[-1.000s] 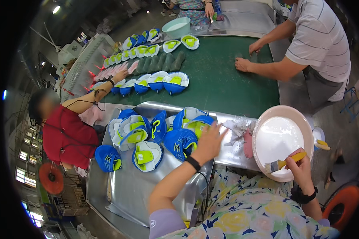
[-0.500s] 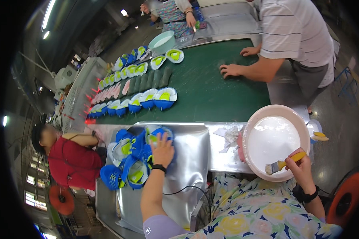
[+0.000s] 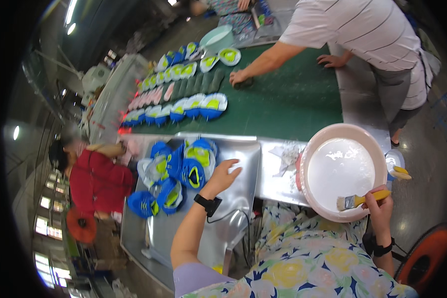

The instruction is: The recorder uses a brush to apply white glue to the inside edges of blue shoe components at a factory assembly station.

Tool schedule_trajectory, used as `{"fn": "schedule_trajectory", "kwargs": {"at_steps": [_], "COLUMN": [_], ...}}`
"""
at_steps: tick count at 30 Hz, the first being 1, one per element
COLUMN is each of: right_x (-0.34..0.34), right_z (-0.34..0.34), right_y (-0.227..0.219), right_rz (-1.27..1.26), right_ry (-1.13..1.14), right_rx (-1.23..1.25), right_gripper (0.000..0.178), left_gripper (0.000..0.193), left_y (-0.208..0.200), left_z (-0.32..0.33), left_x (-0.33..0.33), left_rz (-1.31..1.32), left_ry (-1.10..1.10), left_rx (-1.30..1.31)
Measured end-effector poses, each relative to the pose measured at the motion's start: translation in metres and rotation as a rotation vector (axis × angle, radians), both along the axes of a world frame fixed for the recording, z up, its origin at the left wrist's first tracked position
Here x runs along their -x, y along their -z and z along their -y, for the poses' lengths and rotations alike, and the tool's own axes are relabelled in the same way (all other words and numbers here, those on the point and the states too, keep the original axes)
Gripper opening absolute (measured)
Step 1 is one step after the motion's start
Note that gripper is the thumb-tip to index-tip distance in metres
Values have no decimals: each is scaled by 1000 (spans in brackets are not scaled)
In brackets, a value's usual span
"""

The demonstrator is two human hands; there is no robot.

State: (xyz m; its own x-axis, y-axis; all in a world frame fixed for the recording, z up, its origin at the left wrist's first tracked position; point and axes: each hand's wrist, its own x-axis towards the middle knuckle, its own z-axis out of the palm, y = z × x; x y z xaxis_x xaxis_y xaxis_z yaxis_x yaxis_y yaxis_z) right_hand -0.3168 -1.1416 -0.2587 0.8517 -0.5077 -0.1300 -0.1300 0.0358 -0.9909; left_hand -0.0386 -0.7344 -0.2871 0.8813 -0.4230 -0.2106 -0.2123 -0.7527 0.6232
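My left hand (image 3: 223, 178) hovers over the metal tray (image 3: 241, 198), just right of the piled shoe uppers (image 3: 194, 174). Its fingers are spread and nothing is in them. Blue outside, the uppers have white and lime-yellow insides; several lie jumbled together. A flat paintbrush (image 3: 351, 202) with a yellow handle is gripped in my right hand (image 3: 381, 204). Its pale bristles are over the near rim of a pink basin (image 3: 310, 196), which holds white liquid (image 3: 340, 171).
Beyond the tray runs a green conveyor belt (image 3: 288, 99) with rows of blue uppers (image 3: 211, 107) and dark soles (image 3: 198, 84). A co-worker's hand (image 3: 241, 77) touches a dark piece there. A person in red (image 3: 102, 181) stands left. Crumpled paper (image 3: 287, 156) lies beside the basin.
My left hand has come off the shoe uppers and moved right. The brush stays in my right hand. Across the belt, the co-worker's arm has reached left toward the soles.
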Motion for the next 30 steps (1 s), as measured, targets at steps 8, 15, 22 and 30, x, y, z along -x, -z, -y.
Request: {"fn": "schedule_trajectory", "kwargs": {"at_steps": [8,15,22,30], "right_x": [-14,-14,0,-21], "right_z": [3,1,38,26], "right_y": [9,2,44,30], "right_rz": [76,175,160,93], "right_ry": [-25,23,40,-81], "right_rx": [-165,-798,-976,-1054], "right_gripper": [17,20,24,27], "left_gripper": [39,33,35,41], "left_y": [-82,-30,24,23], "left_z": [119,155,138,147], "left_x": [148,199,204,184], "left_rz": [-32,184,324,98], "left_ry": [599,786,740,852], "left_rx": [290,273,-80,-147]}}
